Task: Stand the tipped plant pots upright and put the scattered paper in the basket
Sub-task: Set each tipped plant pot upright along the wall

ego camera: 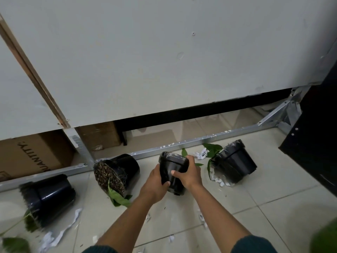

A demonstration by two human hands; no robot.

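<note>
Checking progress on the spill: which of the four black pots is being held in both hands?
The third pot from the left, gripped by left hand and right hand. The far-left pot, soil-showing pot and far-right pot lie untouched.

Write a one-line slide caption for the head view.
Both hands, left and right, grip one tipped black pot; three others and paper scraps lie on the tiled floor.
</note>
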